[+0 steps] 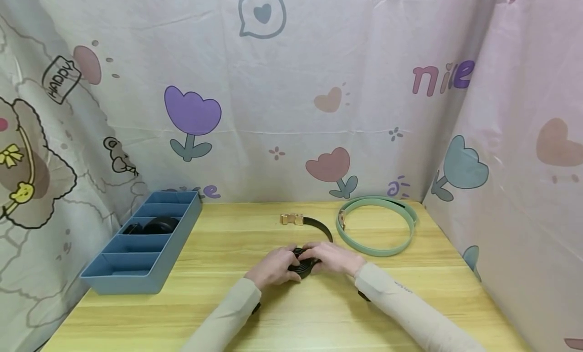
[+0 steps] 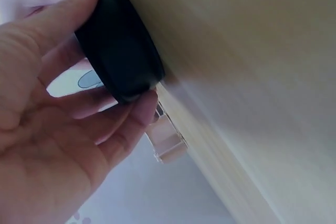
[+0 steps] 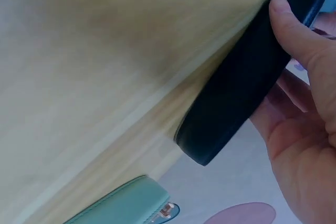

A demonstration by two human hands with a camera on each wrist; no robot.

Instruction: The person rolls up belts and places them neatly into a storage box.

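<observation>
A black belt (image 1: 301, 269) lies mostly wound into a flat coil on the wooden table. Its loose end curves away behind the hands to a gold-coloured buckle (image 1: 291, 219). From the left side, my left hand (image 1: 275, 267) holds the coil between thumb and fingers; the left wrist view shows the same grip on the rolled strap (image 2: 123, 45). My right hand (image 1: 334, 258) grips the coil from the right, its thumb pressed on the strap's outer face (image 3: 247, 77) in the right wrist view.
At the back right a light green belt (image 1: 378, 251) lies in a wide loop. On the left stands a blue compartment box (image 1: 157, 278), with a rolled black belt (image 1: 160, 225) in one of its middle compartments. A printed curtain (image 1: 273, 88) hangs behind the table.
</observation>
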